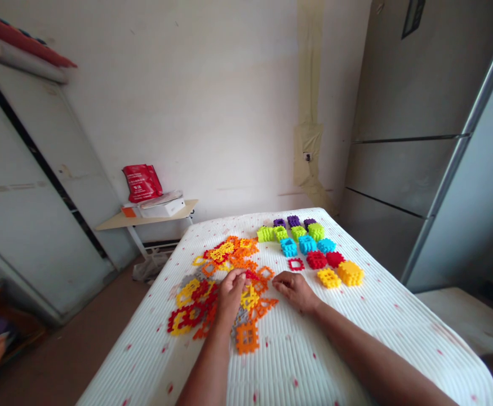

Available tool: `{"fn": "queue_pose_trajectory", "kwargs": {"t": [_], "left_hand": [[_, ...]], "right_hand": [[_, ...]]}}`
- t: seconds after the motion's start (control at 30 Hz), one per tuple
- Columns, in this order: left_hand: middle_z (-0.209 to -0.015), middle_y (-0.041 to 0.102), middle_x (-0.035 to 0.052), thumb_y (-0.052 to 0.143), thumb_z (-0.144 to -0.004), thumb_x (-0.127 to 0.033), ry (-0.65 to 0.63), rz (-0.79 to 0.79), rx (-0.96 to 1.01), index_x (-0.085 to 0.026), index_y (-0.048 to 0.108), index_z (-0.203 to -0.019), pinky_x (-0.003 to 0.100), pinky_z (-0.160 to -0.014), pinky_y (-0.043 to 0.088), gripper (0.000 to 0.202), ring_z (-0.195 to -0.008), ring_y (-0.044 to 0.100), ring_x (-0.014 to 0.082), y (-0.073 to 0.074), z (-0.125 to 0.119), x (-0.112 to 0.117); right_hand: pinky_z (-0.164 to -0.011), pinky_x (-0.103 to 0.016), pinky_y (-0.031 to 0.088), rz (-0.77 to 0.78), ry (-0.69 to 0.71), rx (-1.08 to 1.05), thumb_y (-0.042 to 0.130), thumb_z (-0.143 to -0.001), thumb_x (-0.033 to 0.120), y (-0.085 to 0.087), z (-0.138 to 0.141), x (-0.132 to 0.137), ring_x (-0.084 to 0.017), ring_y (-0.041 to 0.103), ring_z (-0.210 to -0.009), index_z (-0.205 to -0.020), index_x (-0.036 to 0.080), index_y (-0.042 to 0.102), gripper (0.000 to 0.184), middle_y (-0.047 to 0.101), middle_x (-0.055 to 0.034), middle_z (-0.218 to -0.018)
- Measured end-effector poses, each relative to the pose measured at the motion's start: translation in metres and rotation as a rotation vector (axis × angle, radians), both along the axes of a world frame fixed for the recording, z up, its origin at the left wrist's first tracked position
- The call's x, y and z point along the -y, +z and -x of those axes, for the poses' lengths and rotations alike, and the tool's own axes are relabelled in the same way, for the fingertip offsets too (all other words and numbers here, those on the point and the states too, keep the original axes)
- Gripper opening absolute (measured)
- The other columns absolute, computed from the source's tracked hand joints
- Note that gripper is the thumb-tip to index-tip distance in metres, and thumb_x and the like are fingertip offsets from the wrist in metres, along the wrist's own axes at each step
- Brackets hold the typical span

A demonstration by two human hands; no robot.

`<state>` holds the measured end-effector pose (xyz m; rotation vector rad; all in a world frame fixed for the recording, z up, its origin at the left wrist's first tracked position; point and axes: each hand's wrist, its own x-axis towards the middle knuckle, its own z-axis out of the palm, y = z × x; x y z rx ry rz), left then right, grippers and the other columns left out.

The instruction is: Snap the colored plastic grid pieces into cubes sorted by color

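My left hand (231, 288) is closed over the right side of a loose pile of flat, notched plastic building tiles. Its thumb and forefinger pinch a red tile (252, 274). Just right of the pile, my right hand (296, 290) has its fingers curled with the tips pointing left; whatever may be in them is hidden. Between the hands lie orange tiles (265, 273) and a yellow tile (249, 297). Closer to me is an orange square tile with a window grid (247, 337). Red, yellow and grey tiles overlap left of my left hand.
Right of the pile stand sorted stacks: purple (293, 221), lime green (316, 231), blue (307, 245), red (316, 259) and yellow (350, 273). One red frame tile (296, 264) lies alone. A white ribbed cover (347, 338) spreads over the table. A fridge (390, 163) stands at right.
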<state>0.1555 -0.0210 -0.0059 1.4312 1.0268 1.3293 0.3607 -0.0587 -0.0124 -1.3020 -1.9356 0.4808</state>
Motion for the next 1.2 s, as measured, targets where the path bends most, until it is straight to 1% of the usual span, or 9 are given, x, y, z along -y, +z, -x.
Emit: {"fn": "queue_pose_trajectory", "kwargs": {"t": [0.1, 0.2, 0.27, 0.37, 0.47, 0.57, 0.77, 0.97, 1.2], "left_hand": [[-0.076, 0.064, 0.0036, 0.054, -0.076, -0.035, -0.109, -0.108, -0.089, -0.016, 0.063, -0.085, 0.026, -0.064, 0.049, 0.022, -0.068, 0.06, 0.015, 0.001, -0.011, 0.007], [-0.087, 0.063, 0.0058, 0.052, -0.078, -0.03, -0.129, -0.272, -0.181, -0.018, 0.065, -0.083, 0.029, -0.073, 0.05, 0.018, -0.079, 0.061, 0.0167, 0.001, -0.016, 0.01], [-0.09, 0.063, 0.0063, 0.05, -0.081, -0.028, -0.033, -0.364, -0.211, -0.019, 0.064, -0.086, 0.031, -0.079, 0.049, 0.018, -0.085, 0.06, 0.0176, 0.001, -0.014, 0.008], [-0.094, 0.061, 0.0063, 0.048, -0.082, -0.027, 0.205, -0.445, -0.181, -0.019, 0.061, -0.093, 0.032, -0.081, 0.048, 0.019, -0.089, 0.059, 0.0176, -0.001, -0.003, 0.0], [-0.094, 0.06, 0.0058, 0.048, -0.083, -0.028, 0.376, -0.5, -0.188, -0.018, 0.06, -0.094, 0.034, -0.084, 0.047, 0.019, -0.09, 0.058, 0.0175, -0.005, 0.007, -0.009], [-0.093, 0.061, 0.0059, 0.048, -0.083, -0.029, 0.421, -0.49, -0.203, -0.018, 0.06, -0.093, 0.034, -0.084, 0.048, 0.019, -0.088, 0.058, 0.0175, -0.01, 0.009, -0.014], [-0.09, 0.062, 0.0073, 0.048, -0.082, -0.032, 0.368, -0.342, -0.148, -0.017, 0.06, -0.093, 0.033, -0.076, 0.051, 0.022, -0.082, 0.062, 0.0181, -0.016, 0.005, -0.017], [-0.088, 0.063, 0.0072, 0.05, -0.08, -0.034, 0.347, -0.265, -0.081, -0.015, 0.06, -0.09, 0.031, -0.072, 0.052, 0.023, -0.078, 0.063, 0.0176, -0.015, 0.003, -0.017], [-0.088, 0.063, 0.006, 0.05, -0.078, -0.026, 0.331, -0.353, -0.149, -0.017, 0.062, -0.086, 0.032, -0.077, 0.051, 0.017, -0.084, 0.06, 0.0173, -0.011, 0.003, -0.014]], "right_hand": [[-0.066, -0.024, 0.047, 0.064, 0.0, -0.169, 0.04, -0.088, 0.04, 0.004, 0.0, 0.001, -0.016, 0.061, -0.074, -0.086, 0.016, 0.061, 0.032, 0.066, -0.0049, -0.082], [-0.067, -0.025, 0.047, 0.028, -0.031, -0.104, 0.038, -0.09, 0.04, 0.006, -0.003, 0.002, -0.016, 0.061, -0.075, -0.087, 0.016, 0.062, 0.034, 0.066, -0.0054, -0.083], [-0.074, -0.026, 0.046, -0.041, -0.085, 0.049, 0.037, -0.091, 0.032, 0.004, -0.004, 0.001, -0.016, 0.06, -0.083, -0.089, 0.016, 0.063, 0.031, 0.066, -0.0069, -0.09], [-0.087, -0.029, 0.041, -0.084, -0.169, 0.332, 0.039, -0.089, 0.023, 0.0, 0.0, -0.001, -0.019, 0.054, -0.101, -0.101, 0.017, 0.062, 0.027, 0.061, -0.0089, -0.11], [-0.09, -0.036, 0.037, -0.03, -0.246, 0.528, 0.041, -0.09, 0.029, -0.003, 0.014, -0.004, -0.023, 0.048, -0.109, -0.114, 0.018, 0.057, 0.03, 0.054, -0.0098, -0.124], [-0.086, -0.039, 0.037, -0.001, -0.27, 0.613, 0.037, -0.092, 0.032, -0.004, 0.031, -0.009, -0.025, 0.047, -0.106, -0.113, 0.02, 0.056, 0.031, 0.054, -0.0095, -0.122], [-0.084, -0.04, 0.034, 0.008, -0.277, 0.628, 0.032, -0.093, 0.03, -0.007, 0.054, -0.027, -0.025, 0.044, -0.107, -0.114, 0.018, 0.053, 0.032, 0.054, -0.0118, -0.12], [-0.089, -0.043, 0.031, 0.036, -0.211, 0.539, 0.031, -0.094, 0.027, -0.009, 0.061, -0.051, -0.024, 0.043, -0.11, -0.116, 0.021, 0.054, 0.032, 0.053, -0.0102, -0.123], [-0.092, -0.042, 0.033, 0.029, -0.127, 0.287, 0.042, -0.089, 0.027, -0.007, 0.058, -0.071, -0.023, 0.045, -0.115, -0.11, 0.023, 0.058, 0.027, 0.056, -0.0066, -0.123]]}}
